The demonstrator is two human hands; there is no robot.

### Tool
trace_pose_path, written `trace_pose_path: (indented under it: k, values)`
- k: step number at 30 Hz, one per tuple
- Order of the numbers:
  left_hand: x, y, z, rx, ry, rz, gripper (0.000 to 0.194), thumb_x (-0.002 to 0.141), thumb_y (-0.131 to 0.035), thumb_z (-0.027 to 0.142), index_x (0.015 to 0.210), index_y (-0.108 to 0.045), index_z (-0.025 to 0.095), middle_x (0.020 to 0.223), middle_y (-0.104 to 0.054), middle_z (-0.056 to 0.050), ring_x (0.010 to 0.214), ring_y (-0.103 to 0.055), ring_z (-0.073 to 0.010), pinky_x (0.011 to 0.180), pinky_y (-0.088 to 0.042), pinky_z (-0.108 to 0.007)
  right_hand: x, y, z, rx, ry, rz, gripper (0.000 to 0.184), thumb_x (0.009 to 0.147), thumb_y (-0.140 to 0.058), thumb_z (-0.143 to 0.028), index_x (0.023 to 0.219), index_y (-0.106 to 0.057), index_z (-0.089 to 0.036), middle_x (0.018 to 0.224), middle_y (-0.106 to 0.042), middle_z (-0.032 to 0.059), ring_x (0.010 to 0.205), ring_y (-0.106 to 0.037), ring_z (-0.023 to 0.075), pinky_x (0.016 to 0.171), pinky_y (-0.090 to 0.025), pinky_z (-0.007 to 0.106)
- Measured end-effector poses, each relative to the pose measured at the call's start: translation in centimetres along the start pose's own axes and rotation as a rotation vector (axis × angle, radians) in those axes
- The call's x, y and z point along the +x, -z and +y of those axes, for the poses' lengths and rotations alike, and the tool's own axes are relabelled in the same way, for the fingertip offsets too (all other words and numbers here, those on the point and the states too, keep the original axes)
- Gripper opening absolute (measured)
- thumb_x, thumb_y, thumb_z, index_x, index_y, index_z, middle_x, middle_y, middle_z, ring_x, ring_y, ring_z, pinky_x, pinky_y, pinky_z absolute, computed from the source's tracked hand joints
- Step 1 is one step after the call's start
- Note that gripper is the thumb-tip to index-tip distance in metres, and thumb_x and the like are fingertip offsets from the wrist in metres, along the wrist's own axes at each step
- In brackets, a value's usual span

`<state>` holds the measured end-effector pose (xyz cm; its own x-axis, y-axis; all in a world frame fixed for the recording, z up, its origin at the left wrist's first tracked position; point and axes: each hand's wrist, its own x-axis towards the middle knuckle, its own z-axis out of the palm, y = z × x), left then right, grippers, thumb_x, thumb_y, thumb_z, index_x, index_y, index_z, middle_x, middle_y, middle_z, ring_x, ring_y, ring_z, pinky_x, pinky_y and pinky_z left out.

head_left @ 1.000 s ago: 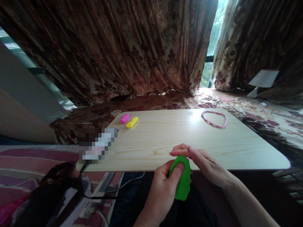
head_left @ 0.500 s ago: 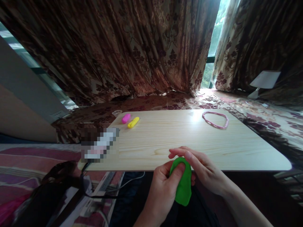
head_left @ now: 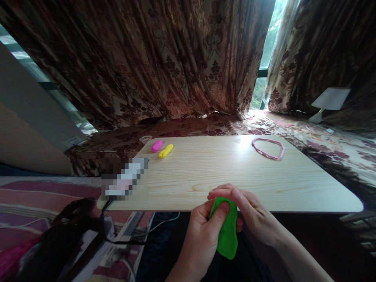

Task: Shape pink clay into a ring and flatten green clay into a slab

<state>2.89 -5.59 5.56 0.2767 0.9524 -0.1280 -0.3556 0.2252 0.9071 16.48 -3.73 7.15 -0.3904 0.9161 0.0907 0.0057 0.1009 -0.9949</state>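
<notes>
A flattened, elongated piece of green modelling clay [head_left: 229,239] hangs in front of the table's near edge. My left hand [head_left: 202,231] is closed on it, thumb pressed into the upper part and fingers behind. From the other side my right hand [head_left: 249,209] wraps round the clay's top edge, its thumb at the top corner and its fingers bent over behind. Part of the right fingers is hidden by the clay. Farther off on the table lie a pink clay lump [head_left: 156,146] and a yellow clay piece [head_left: 166,151].
The light wooden table [head_left: 190,172] carries a pink twisted loop [head_left: 268,149] at the back right. A pixelated object [head_left: 125,178] lies at the left, with a black strap hanging down. Cables run below the left edge. A white lamp [head_left: 330,100] stands beyond at the right.
The green clay's lower end reaches slightly farther down and right. My right fingers have shifted a little to the left and down over its top. My left hand keeps nearly the same grip.
</notes>
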Motion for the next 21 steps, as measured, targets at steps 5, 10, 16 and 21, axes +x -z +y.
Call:
trace_pose_path:
  k: [5, 10, 16, 21]
  values:
    - [-0.2, -0.2, -0.4, -0.008, -0.017, -0.006, 0.022, 0.087, -0.056, 0.031, 0.091, -0.07, 0.015, 0.068, -0.067, -0.003, 0.064, -0.059, -0.0135, 0.063, -0.044, -0.025, -0.4, -0.7, 0.6, -0.001, 0.007, 0.024, 0.039, 0.096, -0.031, -0.043, 0.108, -0.066, -0.028, 0.114, -0.056, 0.003, 0.067, -0.055, 0.0076, 0.044, -0.041, 0.013]
    - [-0.1, 0.1, -0.7, -0.025, -0.001, -0.022, 0.023, 0.087, -0.056, 0.031, 0.09, -0.071, 0.014, 0.069, -0.067, -0.004, 0.063, -0.059, -0.0125, 0.062, -0.043, -0.024, -0.4, -0.1, 1.1, -0.074, 0.049, -0.069, 0.04, 0.097, -0.029, -0.041, 0.112, -0.064, -0.028, 0.117, -0.054, 0.0038, 0.082, -0.058, 0.0124, 0.046, -0.045, 0.014]
    - [0.2, 0.5, 0.0, 0.067, 0.061, -0.013, 0.026, 0.084, -0.058, 0.036, 0.09, -0.069, 0.012, 0.074, -0.07, -0.008, 0.068, -0.061, -0.0149, 0.065, -0.045, -0.025, 0.3, 2.3, -0.4, -0.277, 0.188, -0.065, 0.045, 0.099, -0.019, -0.038, 0.123, -0.057, -0.031, 0.127, -0.054, 0.0, 0.123, -0.041, 0.0173, 0.107, -0.028, 0.034]
    - [0.3, 0.6, 0.3, 0.023, 0.028, 0.027, 0.024, 0.085, -0.058, 0.034, 0.085, -0.068, 0.012, 0.07, -0.068, -0.006, 0.064, -0.059, -0.0125, 0.063, -0.045, -0.023, 0.3, 1.3, 0.3, -0.228, 0.175, -0.101, 0.042, 0.098, -0.023, -0.038, 0.121, -0.058, -0.031, 0.129, -0.051, 0.002, 0.115, -0.049, 0.0182, 0.085, -0.049, 0.028]
